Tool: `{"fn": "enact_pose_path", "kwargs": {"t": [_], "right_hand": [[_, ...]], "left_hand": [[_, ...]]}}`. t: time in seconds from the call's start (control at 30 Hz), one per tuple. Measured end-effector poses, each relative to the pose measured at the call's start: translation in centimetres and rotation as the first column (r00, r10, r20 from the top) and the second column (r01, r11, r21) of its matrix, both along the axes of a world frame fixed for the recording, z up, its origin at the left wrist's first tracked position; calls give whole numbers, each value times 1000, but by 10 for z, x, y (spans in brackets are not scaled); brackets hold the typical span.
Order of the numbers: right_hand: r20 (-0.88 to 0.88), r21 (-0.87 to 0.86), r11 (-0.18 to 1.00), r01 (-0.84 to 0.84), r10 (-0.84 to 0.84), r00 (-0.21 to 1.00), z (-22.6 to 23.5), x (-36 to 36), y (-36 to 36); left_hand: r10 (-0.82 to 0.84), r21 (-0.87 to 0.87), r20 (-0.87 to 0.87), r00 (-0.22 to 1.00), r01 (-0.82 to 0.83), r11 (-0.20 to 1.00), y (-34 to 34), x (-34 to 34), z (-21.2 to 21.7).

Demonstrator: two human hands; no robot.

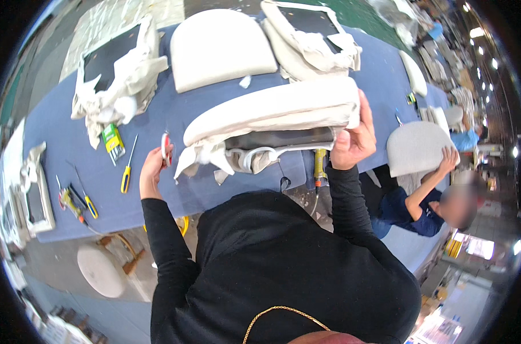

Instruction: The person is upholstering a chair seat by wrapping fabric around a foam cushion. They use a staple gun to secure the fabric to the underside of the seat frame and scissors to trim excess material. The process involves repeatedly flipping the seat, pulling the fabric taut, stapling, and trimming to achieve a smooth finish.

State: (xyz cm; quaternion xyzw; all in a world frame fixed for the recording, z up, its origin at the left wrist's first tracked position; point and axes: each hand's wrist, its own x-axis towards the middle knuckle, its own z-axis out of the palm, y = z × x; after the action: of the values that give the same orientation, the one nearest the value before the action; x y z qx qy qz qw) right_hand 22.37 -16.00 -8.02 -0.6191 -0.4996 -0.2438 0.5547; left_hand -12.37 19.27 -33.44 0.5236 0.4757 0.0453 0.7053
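My right hand (355,135) grips the right end of a cream upholstered seat cushion (272,109), thumb at the lower edge and fingers around the end. The cushion is tilted up on its edge, so its dark underside and loose, ragged fabric flaps face me. To the left of it, my left hand (153,166) is closed around a small tool with red and pale loops that looks like scissors (166,148); its blades barely show. Below the cushion, near my right hand, a yellow staple gun (319,166) lies on the blue-covered table (214,186).
Two upturned cushions with loose fabric (114,74) (306,34) flank a smooth finished cushion (220,49) farther back. A yellow screwdriver (126,175), a green packet (112,142) and more tools (74,200) lie left. At right, a co-worker (424,206) handles another cushion (415,149).
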Motion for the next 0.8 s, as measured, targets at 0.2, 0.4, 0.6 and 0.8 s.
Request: {"fn": "enact_pose_path", "kwargs": {"t": [0.2, 0.4, 0.6, 0.8], "right_hand": [[-23, -16, 997, -69, 69, 997, 8, -1, 24], [-349, 8, 983, -185, 176, 921, 5, 41, 60], [-594, 169, 974, -154, 225, 772, -43, 29, 100], [-691, 45, 996, -83, 91, 718, -34, 17, 114]], "left_hand": [[-152, 361, 446, 882, -22, 932, -65, 89, 176], [-232, 889, 77, 970, 38, 456, -116, 109, 201], [-194, 833, 146, 970, -15, 554, -108, 123, 190], [-196, 859, 136, 971, -18, 511, -116, 116, 189]]}}
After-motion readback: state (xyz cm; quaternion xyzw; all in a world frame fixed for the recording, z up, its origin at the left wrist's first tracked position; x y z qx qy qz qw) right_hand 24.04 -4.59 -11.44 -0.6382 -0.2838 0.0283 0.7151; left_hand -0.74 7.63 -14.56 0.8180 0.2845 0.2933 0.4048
